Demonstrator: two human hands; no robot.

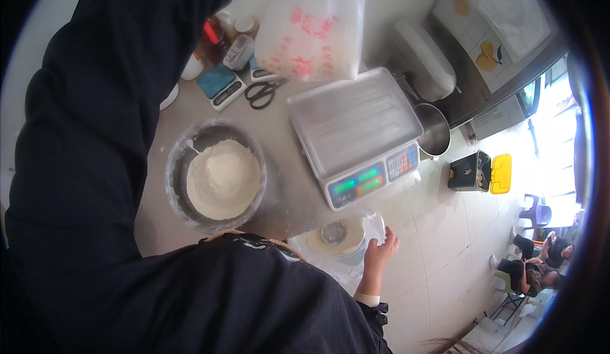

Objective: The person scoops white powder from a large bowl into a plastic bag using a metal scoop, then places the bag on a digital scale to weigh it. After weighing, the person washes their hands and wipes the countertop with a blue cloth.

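My right hand (pixel 380 254) pinches the white edge of an open plastic-lined bag of flour (pixel 355 235), low beside the table edge. A round clear scoop or bowl (pixel 334 233) lies in that flour. My left hand is out of view; its dark sleeve reaches past the top edge. Before me a metal bowl (pixel 174 189) on the steel table holds a mound of white flour (pixel 226 173). To its right stands a digital scale (pixel 355 125) with a bare metal pan and lit displays. Behind the scale is a translucent plastic bag with red print (pixel 310 34).
Black scissors (pixel 261 95) and a small kitchen scale (pixel 221 87) lie behind the bowl, near several jars. A deep metal pot (pixel 432 130) stands right of the scale. On the tiled floor is a black bin (pixel 469 171) with a yellow lid. Two people sit far right.
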